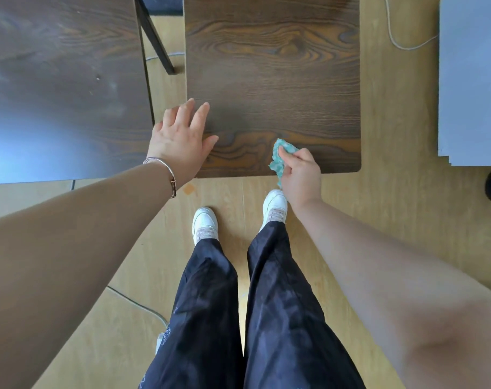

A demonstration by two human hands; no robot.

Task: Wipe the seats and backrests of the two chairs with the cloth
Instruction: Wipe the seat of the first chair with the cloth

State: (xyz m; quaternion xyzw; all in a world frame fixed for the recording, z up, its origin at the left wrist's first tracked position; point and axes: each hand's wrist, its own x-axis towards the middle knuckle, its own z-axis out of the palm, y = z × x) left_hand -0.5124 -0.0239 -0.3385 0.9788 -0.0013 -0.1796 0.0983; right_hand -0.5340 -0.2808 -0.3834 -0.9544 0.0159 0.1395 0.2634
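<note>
Wiping looks to be at the seat stage, with the square, dark brown wood-grain chair seat directly below the person's view and its front edge nearest the white shoes. The right hand has its fingers curled tight round a crumpled teal cloth, bunched small and held at the front edge of the seat, right of centre. Whether the cloth actually presses on the wood or sits just above it cannot be told. The left hand, with a thin metal bangle at the wrist, lies flat on the seat's front left corner, fingers straight and spread, holding nothing and apparently steadying the chair. To do this step well, I judge the cloth should be opened out from its tight wad so more of it meets the surface. It can then be drawn side to side along the grain in overlapping passes, working from the far edge to the near one and taking in corners and rim. The steadying hand would need to shift so the patch under it gets wiped too. No backrest shows clearly, so that part seems not yet done. A dark glossy surface lies to the left; whether it is the second chair or a table is unclear.
</note>
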